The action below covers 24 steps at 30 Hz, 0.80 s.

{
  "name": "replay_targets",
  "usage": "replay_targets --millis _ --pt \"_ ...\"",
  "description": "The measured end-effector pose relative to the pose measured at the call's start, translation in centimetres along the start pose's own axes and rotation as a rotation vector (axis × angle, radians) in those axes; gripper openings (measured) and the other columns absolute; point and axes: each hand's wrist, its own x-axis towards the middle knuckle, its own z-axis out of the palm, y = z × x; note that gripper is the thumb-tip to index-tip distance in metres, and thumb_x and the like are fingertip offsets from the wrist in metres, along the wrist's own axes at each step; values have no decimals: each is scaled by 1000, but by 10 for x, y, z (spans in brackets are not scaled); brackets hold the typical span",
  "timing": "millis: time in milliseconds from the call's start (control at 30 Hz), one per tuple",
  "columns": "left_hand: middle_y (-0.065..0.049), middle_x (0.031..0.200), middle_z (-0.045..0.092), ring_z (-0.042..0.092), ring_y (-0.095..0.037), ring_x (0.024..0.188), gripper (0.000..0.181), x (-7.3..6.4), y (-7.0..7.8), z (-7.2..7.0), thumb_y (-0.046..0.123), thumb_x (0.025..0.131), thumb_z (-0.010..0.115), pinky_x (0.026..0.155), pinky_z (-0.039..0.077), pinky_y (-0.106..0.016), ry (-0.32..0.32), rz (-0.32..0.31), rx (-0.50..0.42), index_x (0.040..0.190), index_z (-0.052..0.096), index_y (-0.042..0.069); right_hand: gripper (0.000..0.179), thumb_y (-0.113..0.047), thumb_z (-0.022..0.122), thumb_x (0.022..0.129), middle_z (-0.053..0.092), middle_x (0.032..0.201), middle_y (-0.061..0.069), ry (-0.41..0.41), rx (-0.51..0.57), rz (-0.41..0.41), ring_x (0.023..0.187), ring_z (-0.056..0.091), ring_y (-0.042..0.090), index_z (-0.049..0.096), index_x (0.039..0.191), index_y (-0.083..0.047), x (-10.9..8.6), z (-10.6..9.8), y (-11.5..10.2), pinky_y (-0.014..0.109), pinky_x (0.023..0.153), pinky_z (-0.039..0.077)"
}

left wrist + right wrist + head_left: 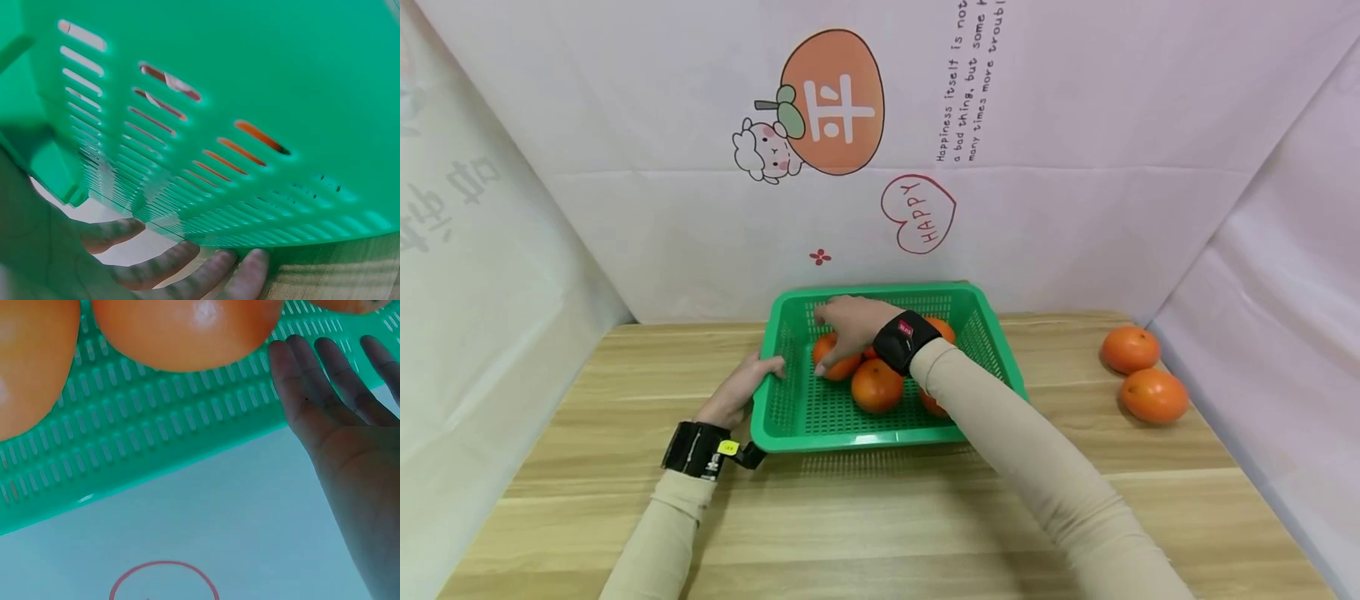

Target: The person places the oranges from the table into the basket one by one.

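A green plastic basket with slotted walls stands at the back of the table, holding several smooth orange fruits that look like persimmons. My left hand grips its left side, thumb over the rim. In the left wrist view the left fingers lie under the basket's outer wall. My right hand is inside the basket, above the leftmost fruit, thumb and fingers spread on either side of it. The right wrist view has the right fingers nearly straight close to the fruit; the thumb is out of sight there.
Two more orange fruits lie close together on the wooden table at its right edge. A white printed cloth hangs right behind the basket, with further cloth at both sides.
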Motion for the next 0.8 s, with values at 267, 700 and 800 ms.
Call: replay_targets --millis 267,700,800 --pt "-38 144 52 71 -25 111 65 0 2 -2 13 97 41 88 61 -32 10 -1 12 157 27 -5 90 -58 81 85 52 156 12 11 39 -17 134 58 27 49 154 -10 -15 -11 2 44 113 51" --pt "-37 150 48 67 -31 120 71 1 2 -1 11 95 42 91 61 -34 19 -9 13 162 22 -2 85 -57 80 87 49 160 11 77 39 -22 144 51 27 51 154 -14 -54 -29 11 46 120 45" --pt "-37 149 49 69 -30 117 71 -1 2 -2 12 95 42 90 61 -34 22 -16 12 162 23 -2 86 -59 81 85 48 160 11 86 58 -14 143 51 28 53 152 -14 -66 -32 12 47 120 45"
